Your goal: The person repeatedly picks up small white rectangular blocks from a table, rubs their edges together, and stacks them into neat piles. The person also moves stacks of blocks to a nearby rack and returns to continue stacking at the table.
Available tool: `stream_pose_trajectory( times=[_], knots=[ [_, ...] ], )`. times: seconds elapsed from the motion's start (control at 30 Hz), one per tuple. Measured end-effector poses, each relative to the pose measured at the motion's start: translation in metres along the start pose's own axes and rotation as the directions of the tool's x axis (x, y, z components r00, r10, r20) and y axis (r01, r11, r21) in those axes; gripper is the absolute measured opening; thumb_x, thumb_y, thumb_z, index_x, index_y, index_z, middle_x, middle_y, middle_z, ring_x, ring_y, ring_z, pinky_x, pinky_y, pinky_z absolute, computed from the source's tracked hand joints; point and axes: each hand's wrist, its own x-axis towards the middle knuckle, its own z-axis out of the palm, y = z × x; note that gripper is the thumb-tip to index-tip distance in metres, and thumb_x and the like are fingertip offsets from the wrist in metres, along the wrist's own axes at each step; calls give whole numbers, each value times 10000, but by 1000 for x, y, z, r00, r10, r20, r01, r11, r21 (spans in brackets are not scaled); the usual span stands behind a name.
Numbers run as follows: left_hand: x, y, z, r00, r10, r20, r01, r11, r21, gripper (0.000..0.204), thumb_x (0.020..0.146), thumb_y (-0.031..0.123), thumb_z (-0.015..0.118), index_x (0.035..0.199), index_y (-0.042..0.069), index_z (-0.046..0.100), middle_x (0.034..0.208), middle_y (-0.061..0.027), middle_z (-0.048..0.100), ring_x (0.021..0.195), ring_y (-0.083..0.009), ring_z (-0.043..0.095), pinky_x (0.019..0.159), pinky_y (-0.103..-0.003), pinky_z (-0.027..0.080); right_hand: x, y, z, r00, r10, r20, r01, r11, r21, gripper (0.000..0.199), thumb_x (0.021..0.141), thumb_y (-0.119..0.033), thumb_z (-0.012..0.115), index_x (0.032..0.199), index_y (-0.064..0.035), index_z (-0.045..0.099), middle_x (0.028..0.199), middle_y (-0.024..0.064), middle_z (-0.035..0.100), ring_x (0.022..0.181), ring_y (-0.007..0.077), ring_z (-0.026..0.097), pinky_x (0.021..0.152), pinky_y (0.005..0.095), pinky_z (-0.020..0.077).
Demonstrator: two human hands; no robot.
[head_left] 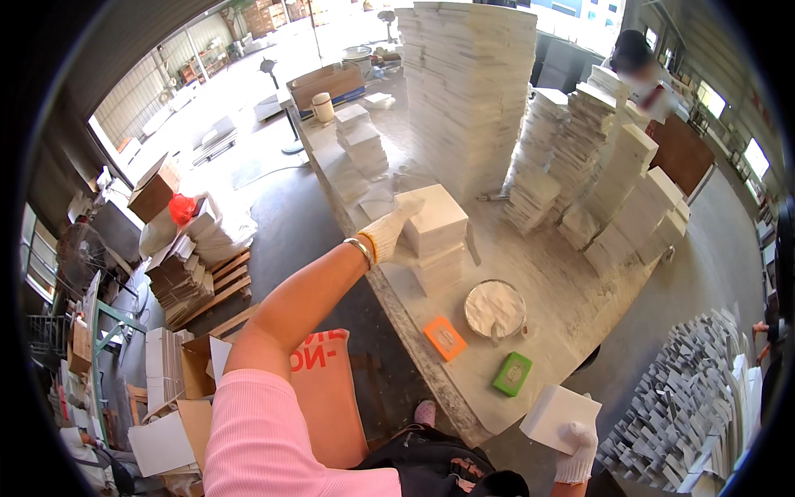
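My left hand (387, 234), in a white knitted glove, reaches across the table edge and grips the left edge of a stack of white square tiles (436, 222). Its fingertips lie along the top edge; the thumb is not clear. At the lower right my right hand (578, 454), also gloved, holds a white square tile (553, 416) off the table's near corner. Between the hands are a round bowl (524, 311) of white powder or paste with a tool in it, an orange block (445, 338) and a green block (513, 373). A thin dark blade (473, 245) lies beside the stack.
Tall tile stacks (464, 91) rise on the table (555, 298), with shorter piles (571, 141) at right and a beige cup (322, 107) at far left. Many narrow pieces (679, 406) stand on the floor at right. Cartons (178, 389) sit at left. Another person (646, 79) is beyond.
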Motion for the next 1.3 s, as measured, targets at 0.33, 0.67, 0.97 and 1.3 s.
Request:
stream_pose_trajectory(
  times=[0.33,0.67,0.97,1.3],
  knots=[
    [-45,38,-14,999,-46,-6,38,740,671,657,910,729,517,809,80,543,700,-45,535,545,-122,456,472,-325,348,79,-51,156,909,66,411,5,985,-170,779,734,-143,721,1441,8,431,1259,108,609,1118,227,625,940,361,532],
    [-126,-51,-80,997,40,64,-62,917,394,877,961,715,392,1236,-89,605,1052,-286,678,851,-377,687,740,-434,564,160,-68,346,681,298,669,-27,923,-384,404,827,-172,707,1178,8,619,1070,100,686,915,210,682,813,345,568],
    [-195,-203,-125,991,-132,9,132,987,-91,608,1010,528,486,1215,-33,600,1012,-214,694,827,-307,686,750,-411,558,211,-26,422,610,528,591,-89,786,-612,482,829,-212,728,1221,40,607,1102,144,678,986,251,669,875,397,538],
    [-234,-266,-133,960,-247,-131,195,927,-319,550,1018,493,486,1209,-11,595,1001,-186,692,798,-268,684,741,-377,560,242,-31,422,635,533,559,37,702,-711,491,844,-259,737,1211,47,625,1108,136,692,958,223,685,839,381,566]
  ],
)
